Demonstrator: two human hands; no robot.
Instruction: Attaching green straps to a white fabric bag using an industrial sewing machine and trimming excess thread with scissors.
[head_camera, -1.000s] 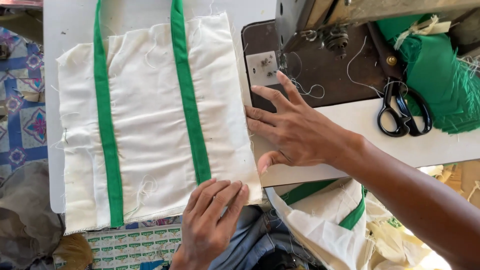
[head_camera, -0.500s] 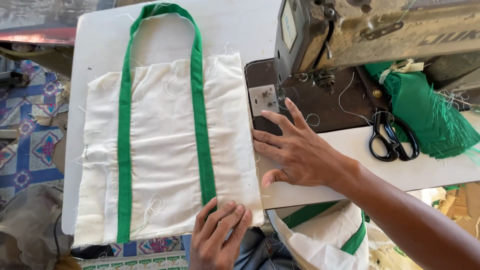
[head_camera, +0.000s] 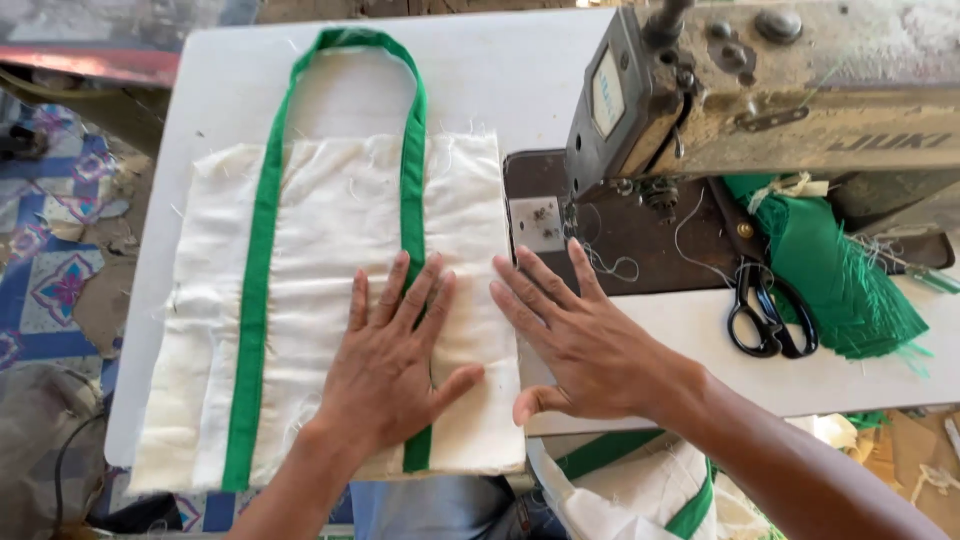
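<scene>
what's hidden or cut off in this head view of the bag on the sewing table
- Cream bag: the part under the left hand is covered.
- Right green strap: its lower run passes under that hand.
- Needle area: shadowed beneath the sewing machine head.
- Scissors: blade tips hidden by green fabric.
- Right hand: its forearm leaves the bottom edge.

Bright daylight, sharp, soft shadows
</scene>
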